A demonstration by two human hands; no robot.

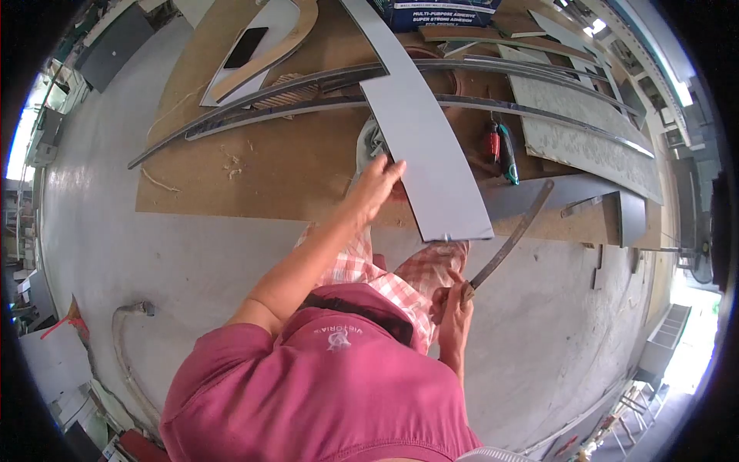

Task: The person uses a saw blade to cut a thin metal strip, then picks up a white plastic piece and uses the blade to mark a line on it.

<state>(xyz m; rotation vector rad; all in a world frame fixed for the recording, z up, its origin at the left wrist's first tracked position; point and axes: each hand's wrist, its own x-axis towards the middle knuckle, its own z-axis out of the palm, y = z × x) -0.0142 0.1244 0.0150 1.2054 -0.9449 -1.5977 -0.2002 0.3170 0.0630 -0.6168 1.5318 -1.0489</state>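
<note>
A long pale grey panel [427,154] lies across the workbench, its near end jutting past the front edge. There is a small notch or fitting at the middle of that end. My left hand [379,187] grips the panel's left edge, thumb on top and the other fingers partly hidden below. In my right hand [454,299], low and to the right of the panel's end, is a long flat metal file [514,237], held by its near end and pointing up to the right. The file is apart from the panel.
On the workbench [269,173] are long dark metal strips [289,108], a red-handled screwdriver [493,142], a green-and-black utility knife [508,154], a phone [246,48], a curved wooden piece [289,54] and a patterned board [573,127]. A hose [123,346] lies on the floor.
</note>
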